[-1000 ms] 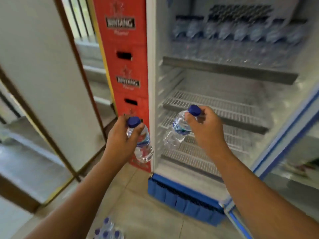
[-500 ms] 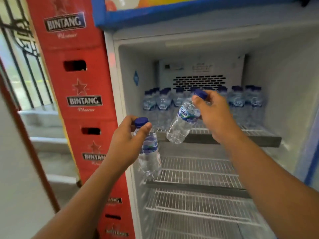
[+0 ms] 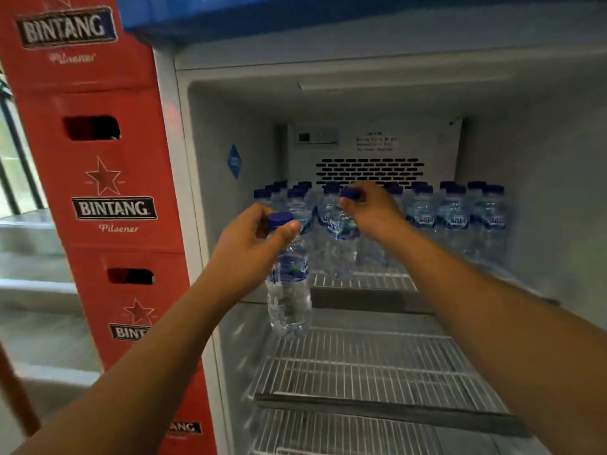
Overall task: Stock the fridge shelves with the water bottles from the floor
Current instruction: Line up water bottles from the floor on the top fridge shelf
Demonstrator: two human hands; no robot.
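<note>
Fridge [image 3: 532, 149], top shelf [image 3: 361, 295]: rows of bottles [image 3: 455, 221]. Left grip [image 3: 253, 236] clasps left bottle [image 3: 289, 300] at the neck; right grip [image 3: 374, 208] pinches right bottle [image 3: 341, 247] by the cap.

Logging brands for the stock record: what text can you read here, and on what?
"BINTANG": red crates beside the fridge.
"Pilsener": same crates, under the brand name.
"AQUA": labels of the shelf bottles, slightly blurred.
Notice on the fridge's back wall: too blurred to read.
Blue sticker on the left inner wall: too small.
</note>
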